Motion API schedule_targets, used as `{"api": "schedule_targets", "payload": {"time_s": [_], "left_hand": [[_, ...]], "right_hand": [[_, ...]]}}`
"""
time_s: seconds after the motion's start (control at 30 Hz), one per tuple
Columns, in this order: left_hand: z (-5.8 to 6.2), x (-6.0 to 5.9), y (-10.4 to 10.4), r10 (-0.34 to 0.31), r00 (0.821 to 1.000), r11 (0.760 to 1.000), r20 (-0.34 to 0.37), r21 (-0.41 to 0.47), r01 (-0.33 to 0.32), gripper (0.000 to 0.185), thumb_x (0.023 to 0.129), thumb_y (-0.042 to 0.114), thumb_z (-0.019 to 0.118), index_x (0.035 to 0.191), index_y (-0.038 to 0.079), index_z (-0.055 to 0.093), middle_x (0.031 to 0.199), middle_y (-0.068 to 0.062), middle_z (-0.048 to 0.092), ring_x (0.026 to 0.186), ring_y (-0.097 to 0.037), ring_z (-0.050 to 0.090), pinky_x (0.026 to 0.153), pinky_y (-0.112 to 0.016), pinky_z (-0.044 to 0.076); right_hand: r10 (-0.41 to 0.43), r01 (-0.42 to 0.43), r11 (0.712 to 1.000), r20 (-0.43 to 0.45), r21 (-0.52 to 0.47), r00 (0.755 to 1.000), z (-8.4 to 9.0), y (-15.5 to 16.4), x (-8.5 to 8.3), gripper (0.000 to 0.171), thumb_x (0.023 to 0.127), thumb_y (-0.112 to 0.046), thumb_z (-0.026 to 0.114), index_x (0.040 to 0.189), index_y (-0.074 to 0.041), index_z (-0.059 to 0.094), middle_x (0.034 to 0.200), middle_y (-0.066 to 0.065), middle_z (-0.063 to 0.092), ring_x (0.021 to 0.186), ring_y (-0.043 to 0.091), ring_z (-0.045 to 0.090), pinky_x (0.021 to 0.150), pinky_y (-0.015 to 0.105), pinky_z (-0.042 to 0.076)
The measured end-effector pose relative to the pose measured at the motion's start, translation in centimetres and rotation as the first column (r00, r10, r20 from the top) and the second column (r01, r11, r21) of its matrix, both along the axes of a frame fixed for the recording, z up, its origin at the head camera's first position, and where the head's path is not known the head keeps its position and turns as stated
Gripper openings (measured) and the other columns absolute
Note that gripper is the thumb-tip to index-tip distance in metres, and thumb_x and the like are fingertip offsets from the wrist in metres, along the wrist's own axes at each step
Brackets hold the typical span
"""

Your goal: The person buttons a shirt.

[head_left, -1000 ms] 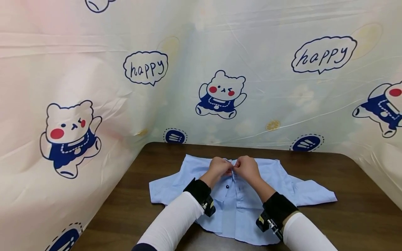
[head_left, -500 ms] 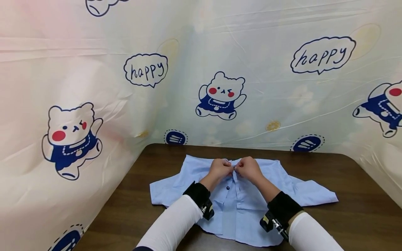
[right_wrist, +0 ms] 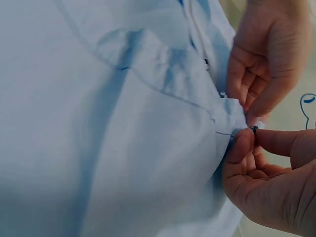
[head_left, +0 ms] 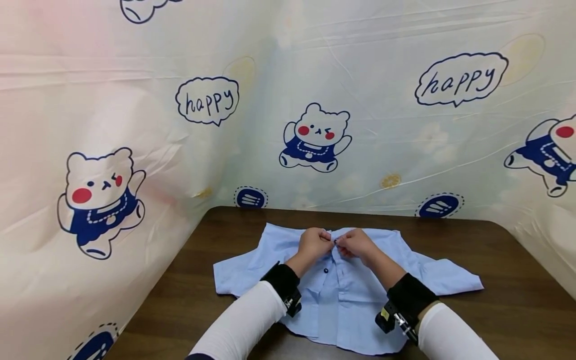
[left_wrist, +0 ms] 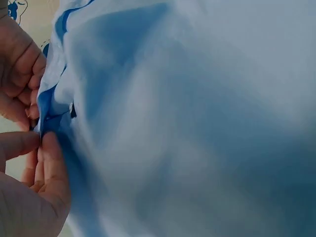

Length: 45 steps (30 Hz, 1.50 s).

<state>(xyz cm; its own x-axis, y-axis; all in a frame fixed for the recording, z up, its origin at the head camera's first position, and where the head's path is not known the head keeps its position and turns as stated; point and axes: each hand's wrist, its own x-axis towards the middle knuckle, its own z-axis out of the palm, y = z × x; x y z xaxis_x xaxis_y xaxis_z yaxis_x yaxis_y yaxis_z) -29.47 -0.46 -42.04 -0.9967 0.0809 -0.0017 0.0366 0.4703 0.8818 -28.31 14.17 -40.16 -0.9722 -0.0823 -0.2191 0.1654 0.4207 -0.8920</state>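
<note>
We read "happy" in two speech bubbles printed on the backdrop sheet; nothing else legible.

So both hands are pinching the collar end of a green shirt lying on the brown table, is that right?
Not quite: the shirt is light blue, not green, as the head view shows. The rest holds: the left hand and right hand both pinch its collar end, and it lies on the brown table.

Dark wooden table; light blue shirt spread flat on it.
</note>
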Motion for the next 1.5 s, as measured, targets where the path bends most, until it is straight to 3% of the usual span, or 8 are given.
{"api": "schedule_targets", "payload": {"time_s": [0.13,0.27,0.43,0.57,0.77,1.07,1.33,1.5], "left_hand": [[1.2,0.6,-1.3,-0.098,0.995,0.976,-0.028,-0.197,0.091,0.002,0.079,0.006,0.076,0.081,0.007,0.075,0.069,0.003,0.067,0.063,-0.008,0.059,0.058,-0.021,0.048],[2.2,1.6,-2.2,-0.206,0.978,0.885,-0.011,-0.428,0.182,0.007,0.076,0.003,0.075,0.076,0.01,0.077,0.072,0.004,0.068,0.066,-0.01,0.054,0.057,-0.021,0.043],[2.2,2.8,-2.3,-0.265,0.957,0.806,0.114,-0.518,0.285,0.01,0.078,0.002,0.073,0.075,0.01,0.076,0.07,0.004,0.064,0.063,-0.01,0.053,0.054,-0.021,0.044],[1.1,3.4,-1.9,-0.266,0.958,0.804,0.11,-0.522,0.283,0.012,0.079,0.001,0.072,0.071,0.009,0.074,0.061,0.005,0.061,0.053,-0.009,0.054,0.052,-0.02,0.045],[-0.3,4.0,-1.5,-0.238,0.965,0.817,0.108,-0.515,0.259,0.021,0.079,0.004,0.074,0.061,0.012,0.067,0.054,0.005,0.055,0.049,-0.009,0.053,0.048,-0.021,0.042],[0.1,4.4,-1.8,-0.209,0.976,0.831,0.058,-0.516,0.208,0.029,0.08,0.007,0.072,0.054,0.011,0.06,0.049,0.006,0.049,0.048,-0.01,0.049,0.046,-0.021,0.037],[1.0,5.1,-2.8,-0.134,0.976,0.979,0.17,-0.127,0.157,0.011,0.082,0.001,0.073,0.071,0.002,0.074,0.06,-0.003,0.064,0.054,-0.011,0.061,0.054,-0.025,0.053],[1.4,5.7,-2.3,-0.117,0.957,0.987,0.264,0.138,0.083,0.004,0.085,-0.004,0.071,0.081,-0.003,0.074,0.068,-0.007,0.066,0.056,-0.011,0.062,0.057,-0.027,0.056]], "right_hand": [[0.048,-0.043,0.997,-0.073,0.071,0.996,0.5,0.3,1.0,0.02,0.094,-0.003,0.057,0.078,0.006,0.065,0.065,0.005,0.053,0.061,0.016,0.052,0.058,0.026,0.046],[0.156,-0.128,0.967,-0.115,0.222,0.981,1.2,0.5,2.2,0.024,0.089,-0.004,0.061,0.065,-0.001,0.059,0.056,0.002,0.048,0.055,0.015,0.048,0.053,0.026,0.041],[0.304,-0.208,0.809,-0.088,0.55,0.949,0.9,-0.3,3.8,0.031,0.086,-0.017,0.073,0.063,-0.006,0.055,0.054,-0.001,0.042,0.05,0.013,0.042,0.05,0.025,0.034],[0.316,-0.189,0.713,-0.068,0.676,0.946,-0.2,-1.2,4.4,0.036,0.08,-0.028,0.081,0.07,-0.007,0.054,0.062,0.0,0.039,0.058,0.016,0.041,0.055,0.027,0.032],[0.316,-0.186,0.669,-0.049,0.72,0.948,-1.5,-1.5,4.4,0.03,0.079,-0.024,0.081,0.076,-0.007,0.057,0.065,0.002,0.045,0.06,0.018,0.046,0.056,0.029,0.037],[0.353,-0.107,0.725,-0.232,0.681,0.906,-0.7,-0.8,5.8,0.021,0.083,-0.004,0.07,0.065,-0.007,0.059,0.058,0.0,0.049,0.055,0.015,0.045,0.054,0.03,0.04],[0.226,-0.061,0.899,-0.338,0.434,0.914,0.2,0.5,7.0,0.004,0.083,-0.002,0.07,0.081,-0.004,0.073,0.069,-0.001,0.06,0.066,0.015,0.051,0.062,0.031,0.048],[0.166,-0.058,0.947,-0.324,0.317,0.931,1.0,0.7,7.6,0.007,0.083,0.0,0.07,0.087,-0.003,0.075,0.073,0.0,0.062,0.067,0.015,0.053,0.06,0.029,0.049]]}}
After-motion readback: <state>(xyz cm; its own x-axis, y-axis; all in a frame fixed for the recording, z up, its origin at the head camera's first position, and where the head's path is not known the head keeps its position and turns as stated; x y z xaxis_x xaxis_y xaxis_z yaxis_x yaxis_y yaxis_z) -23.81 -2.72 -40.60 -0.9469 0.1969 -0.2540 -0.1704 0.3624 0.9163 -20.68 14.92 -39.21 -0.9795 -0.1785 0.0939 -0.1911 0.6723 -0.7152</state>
